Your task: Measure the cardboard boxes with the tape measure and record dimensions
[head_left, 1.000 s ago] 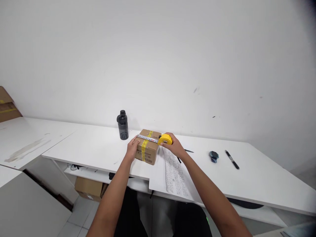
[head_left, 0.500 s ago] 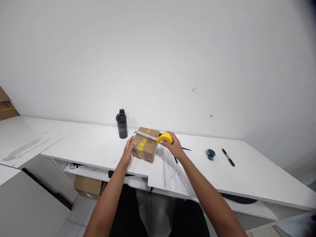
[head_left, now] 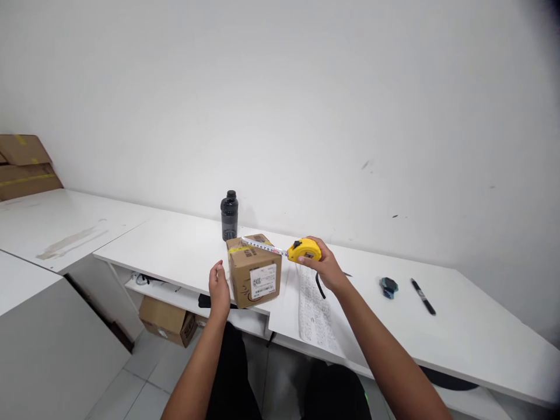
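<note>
A small cardboard box [head_left: 254,278] with yellow tape and a white label stands on the white desk [head_left: 175,248], its label side facing me. My left hand [head_left: 219,289] presses flat against the box's left side, fingers stretched out. My right hand [head_left: 324,266] grips a yellow tape measure [head_left: 305,250] just right of the box. Its blade [head_left: 262,246] is pulled out leftward across the box's top edge.
A black bottle [head_left: 229,215] stands behind the box. A printed paper sheet [head_left: 315,312] lies under my right arm. A small dark blue object [head_left: 389,286] and a black pen [head_left: 422,296] lie further right. Cardboard boxes [head_left: 26,166] are stacked far left, another carton [head_left: 168,321] under the desk.
The box has been turned up onto another side, so its labelled face now shows toward me. My left hand slid from its top corner to its left side. The tape stays stretched over it.
</note>
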Action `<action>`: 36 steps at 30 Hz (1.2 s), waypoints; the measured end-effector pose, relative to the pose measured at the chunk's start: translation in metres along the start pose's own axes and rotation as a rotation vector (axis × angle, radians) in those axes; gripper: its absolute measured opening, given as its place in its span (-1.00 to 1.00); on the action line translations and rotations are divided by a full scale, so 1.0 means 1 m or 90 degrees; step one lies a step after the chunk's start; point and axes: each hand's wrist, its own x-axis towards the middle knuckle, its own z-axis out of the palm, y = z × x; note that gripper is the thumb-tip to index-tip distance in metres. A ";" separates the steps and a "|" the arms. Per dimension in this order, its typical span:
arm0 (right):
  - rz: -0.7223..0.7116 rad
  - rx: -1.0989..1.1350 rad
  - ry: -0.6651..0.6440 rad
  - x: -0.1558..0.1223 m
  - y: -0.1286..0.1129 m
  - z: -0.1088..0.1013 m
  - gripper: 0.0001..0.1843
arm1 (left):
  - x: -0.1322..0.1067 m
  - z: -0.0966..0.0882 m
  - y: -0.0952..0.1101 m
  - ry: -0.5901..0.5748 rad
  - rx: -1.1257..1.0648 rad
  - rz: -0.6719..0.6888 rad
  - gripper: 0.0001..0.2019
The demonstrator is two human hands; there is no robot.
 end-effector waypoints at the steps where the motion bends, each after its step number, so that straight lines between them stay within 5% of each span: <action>1: -0.002 -0.005 -0.016 0.001 -0.002 0.002 -0.41 | -0.004 0.001 0.010 -0.019 -0.018 -0.018 -0.42; 7: 0.016 -0.049 -0.119 0.022 -0.017 0.003 -0.40 | -0.024 0.010 0.054 -0.171 -0.053 -0.101 -0.28; 11: 0.040 -0.081 -0.200 0.031 -0.019 -0.001 -0.41 | -0.024 0.020 0.059 -0.230 -0.124 -0.114 -0.23; 16: 0.049 -0.088 -0.183 0.026 -0.015 -0.009 -0.41 | -0.016 0.020 0.059 -0.268 -0.164 -0.119 -0.21; 24: 0.080 -0.058 -0.212 0.026 -0.004 -0.018 -0.41 | -0.028 0.029 0.057 -0.115 -0.138 -0.042 -0.48; 36: 0.095 -0.052 -0.198 0.028 0.002 -0.021 -0.38 | -0.036 0.035 0.062 -0.059 -0.152 -0.086 -0.48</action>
